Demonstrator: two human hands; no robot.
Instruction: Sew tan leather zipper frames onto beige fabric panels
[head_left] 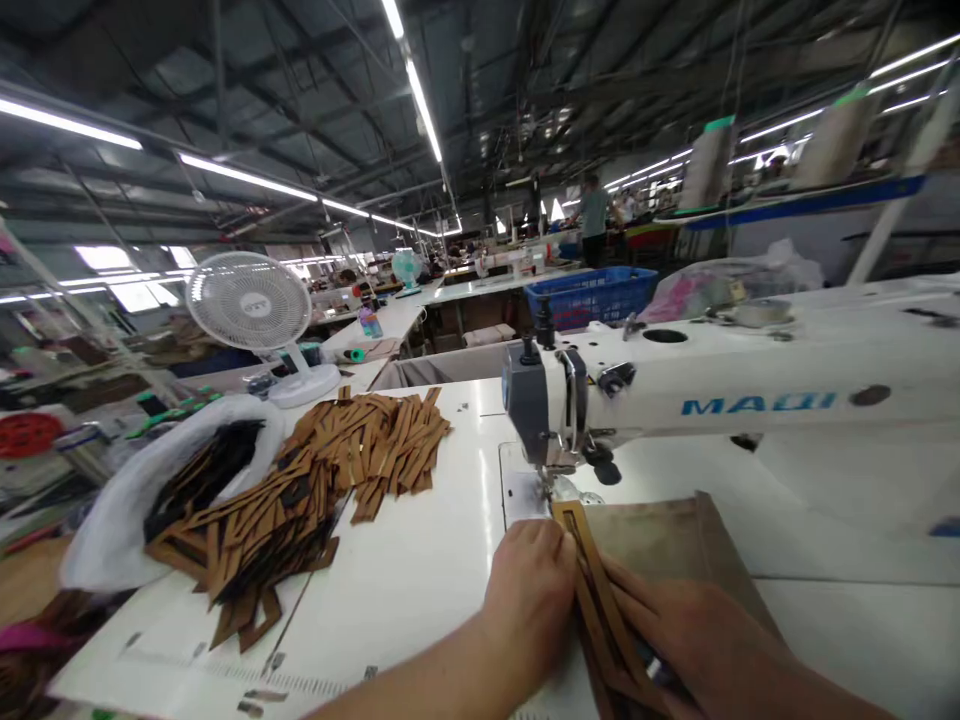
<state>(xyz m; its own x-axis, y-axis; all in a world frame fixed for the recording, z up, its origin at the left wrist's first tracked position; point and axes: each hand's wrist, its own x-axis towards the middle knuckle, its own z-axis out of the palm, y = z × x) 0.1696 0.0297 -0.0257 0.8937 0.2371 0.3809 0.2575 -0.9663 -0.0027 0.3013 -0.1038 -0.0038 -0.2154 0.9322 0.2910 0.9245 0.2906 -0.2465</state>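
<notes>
My left hand [529, 590] lies curled on the white table with its fingertips on a brown strip [592, 575] that runs up to the needle of the white sewing machine [720, 385]. Beside it my right hand [694, 630] presses the same stack of brown strips and a tan panel [664, 535] flat on the machine bed. Both hands hold the strips down close to the presser foot [553, 478].
A heap of brown and black strips [322, 470] lies to the left, next to a white bag [142, 490] of more pieces. A small white fan [251, 305] stands behind it. A blue basket [592, 295] and other work tables fill the back, where a person stands.
</notes>
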